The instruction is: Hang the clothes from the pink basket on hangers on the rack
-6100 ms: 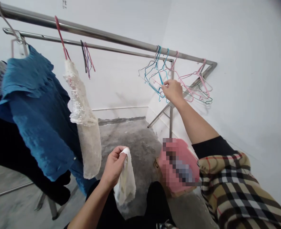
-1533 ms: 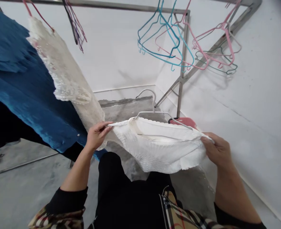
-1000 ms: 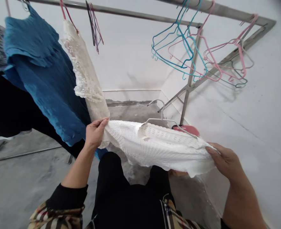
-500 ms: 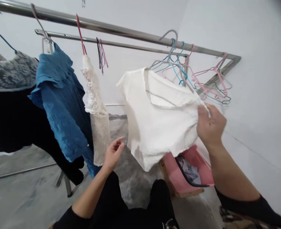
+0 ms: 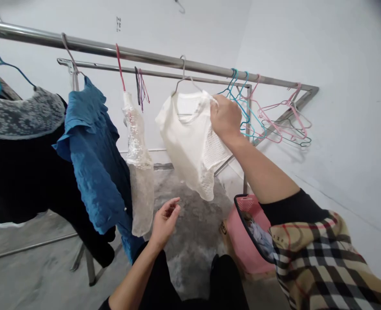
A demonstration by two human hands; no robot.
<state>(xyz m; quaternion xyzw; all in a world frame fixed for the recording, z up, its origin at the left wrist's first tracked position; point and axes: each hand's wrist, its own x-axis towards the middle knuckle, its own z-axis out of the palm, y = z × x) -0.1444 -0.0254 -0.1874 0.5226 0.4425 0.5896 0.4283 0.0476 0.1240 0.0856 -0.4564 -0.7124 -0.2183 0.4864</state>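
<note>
A white short-sleeved top (image 5: 188,142) hangs from a grey hanger (image 5: 184,76), whose hook is at the metal rail (image 5: 158,58). My right hand (image 5: 225,114) is closed on the top's right shoulder, with the hanger's end hidden beneath the fabric. Lower down, my left hand (image 5: 166,219) holds nothing; its fingers are loosely curled and apart. Close by on its left hangs a cream lace garment (image 5: 141,193) on a red hanger (image 5: 120,69).
Left along the rail hang a blue ruffled garment (image 5: 93,168) and a black garment (image 5: 25,176). Several blue hangers (image 5: 237,92) and pink hangers (image 5: 290,103) hang at the right. A pink basket (image 5: 242,241) holding clothes stands on the floor below.
My right hand has carried the white top and its hanger leftwards, bringing the hook to the rail. The top now hangs straighter. My left hand stays low, with little movement.
</note>
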